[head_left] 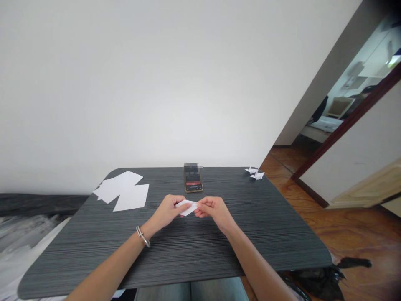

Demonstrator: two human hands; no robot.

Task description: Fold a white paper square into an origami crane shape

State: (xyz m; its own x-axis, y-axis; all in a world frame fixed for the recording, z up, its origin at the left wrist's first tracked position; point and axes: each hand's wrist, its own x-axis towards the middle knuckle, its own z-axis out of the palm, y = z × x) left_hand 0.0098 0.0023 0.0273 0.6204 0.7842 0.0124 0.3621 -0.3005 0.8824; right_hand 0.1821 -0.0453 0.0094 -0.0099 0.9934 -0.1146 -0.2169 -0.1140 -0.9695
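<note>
A small folded piece of white paper [187, 207] is held just above the dark striped table [94, 242], in the middle. My left hand [167, 211] pinches its left end, fingers closed; a metal bracelet sits on that wrist. My right hand [213, 209] pinches the right end, fingers curled round it. The two hands almost meet over the paper.
A phone [192, 179] lies beyond the hands, near the far edge. Several loose white sheets [123, 191] lie at the far left. Two small folded paper figures [255, 173] sit at the far right corner. A white wall stands behind; wooden floor and an open doorway lie to the right.
</note>
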